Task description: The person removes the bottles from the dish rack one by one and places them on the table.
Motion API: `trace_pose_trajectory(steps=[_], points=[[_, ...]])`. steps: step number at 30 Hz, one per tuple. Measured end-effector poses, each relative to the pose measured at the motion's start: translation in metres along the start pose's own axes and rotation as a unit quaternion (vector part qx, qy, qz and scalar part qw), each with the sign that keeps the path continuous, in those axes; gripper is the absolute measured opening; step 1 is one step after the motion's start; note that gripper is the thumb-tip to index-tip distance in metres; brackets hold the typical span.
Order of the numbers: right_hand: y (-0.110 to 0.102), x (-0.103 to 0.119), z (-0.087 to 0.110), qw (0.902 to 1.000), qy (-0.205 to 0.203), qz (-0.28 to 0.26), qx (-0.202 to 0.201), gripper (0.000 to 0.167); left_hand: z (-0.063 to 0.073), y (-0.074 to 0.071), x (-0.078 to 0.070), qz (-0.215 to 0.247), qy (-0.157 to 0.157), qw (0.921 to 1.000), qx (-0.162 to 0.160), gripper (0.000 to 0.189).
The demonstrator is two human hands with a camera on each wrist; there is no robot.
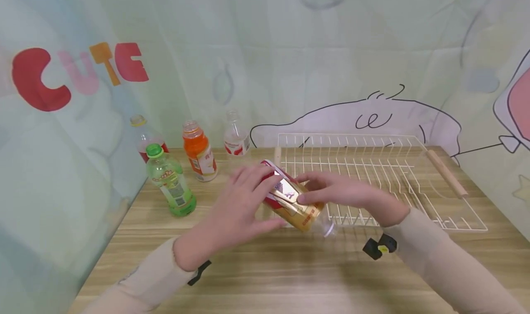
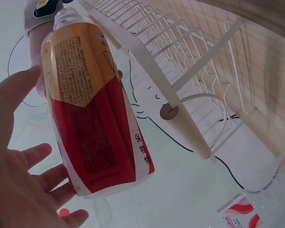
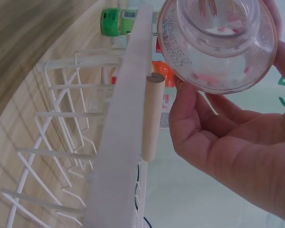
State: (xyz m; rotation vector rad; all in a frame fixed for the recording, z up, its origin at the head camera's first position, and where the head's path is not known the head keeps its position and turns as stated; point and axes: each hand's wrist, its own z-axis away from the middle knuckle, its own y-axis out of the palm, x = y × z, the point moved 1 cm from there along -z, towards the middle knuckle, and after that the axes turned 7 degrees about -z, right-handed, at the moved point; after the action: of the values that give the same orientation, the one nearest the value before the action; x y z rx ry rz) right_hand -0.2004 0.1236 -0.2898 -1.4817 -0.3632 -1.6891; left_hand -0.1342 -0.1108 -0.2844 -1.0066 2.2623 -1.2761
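A clear plastic bottle with a gold and red label (image 1: pixel 291 201) is held tilted over the front left of a wire rack, its neck toward the lower right. My right hand (image 1: pixel 345 192) grips it near the neck end, thumb on the label. In the right wrist view, the bottle's clear shoulder (image 3: pixel 180 52) carries a printed date, and its mouth has no cap. My left hand (image 1: pixel 238 203) is at the bottle's base end. In the left wrist view its fingers (image 2: pixel 38 154) are spread and loosely bent beside the bottle, fingertips right at the base edge.
The white wire rack (image 3: pixel 118 128) with wooden handles (image 1: pixel 447 173) stands on the wooden table at right. To the left stand a green bottle (image 1: pixel 174 185) with a green cap, an orange bottle (image 1: pixel 198 148), a yellow-topped bottle (image 1: pixel 142 136) and a clear bottle (image 1: pixel 236 141).
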Motion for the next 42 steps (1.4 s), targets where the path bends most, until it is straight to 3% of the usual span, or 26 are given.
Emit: trace_pose_trajectory(steps=[17, 27, 42], points=[[0.006, -0.003, 0.000, 0.9989, -0.013, 0.036, 0.029, 0.056, 0.002, 0.010, -0.002, -0.010, -0.006, 0.9986, 0.051, 0.072], [0.006, 0.000, 0.001, 0.9971, -0.015, 0.060, 0.045, 0.055, 0.001, 0.010, -0.001, 0.025, -0.008, 0.9969, 0.074, 0.070], [0.006, 0.003, 0.000, 0.9929, -0.026, 0.106, 0.048, 0.054, 0.001, 0.013, -0.002, 0.034, 0.007, 0.9934, 0.109, 0.075]])
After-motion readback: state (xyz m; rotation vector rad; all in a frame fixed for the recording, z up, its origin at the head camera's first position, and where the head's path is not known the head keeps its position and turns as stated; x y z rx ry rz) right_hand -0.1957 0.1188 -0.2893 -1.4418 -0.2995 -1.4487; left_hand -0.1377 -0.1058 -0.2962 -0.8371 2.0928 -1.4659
